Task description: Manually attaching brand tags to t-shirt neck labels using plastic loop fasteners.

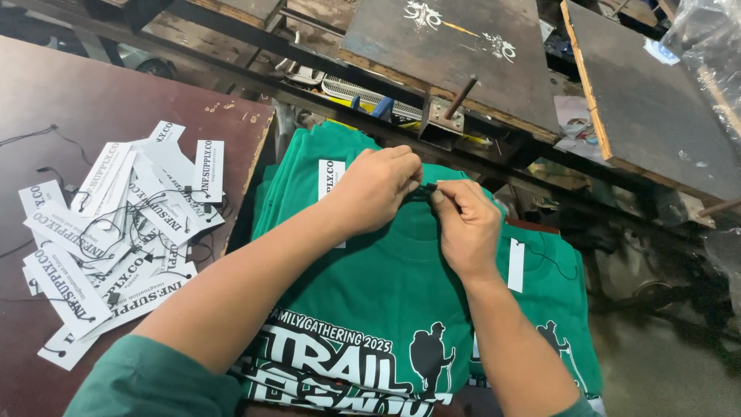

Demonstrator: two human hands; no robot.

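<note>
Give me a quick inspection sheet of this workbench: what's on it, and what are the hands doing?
Surface: brown table, worn.
Job's things: green shirts stacked; black cord at the top shirt's collar.
Clutter: white tags piled loosely on the table.
Grippers: left hand and right hand both pinch the cord.
Cables: thin black strings trail from the tags.
Surroundings: dark print boards on metal arms behind.

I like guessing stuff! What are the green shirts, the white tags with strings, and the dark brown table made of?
The green printed T-shirts look like soft knit cloth, probably cotton: matte and folding limply. The white rectangular tags look like stiff matte card, lying flat, with thin black cords. The dark brown table seems to be worn board or wood, dull with chipped edges. Both hands pinch a black cord.
</note>
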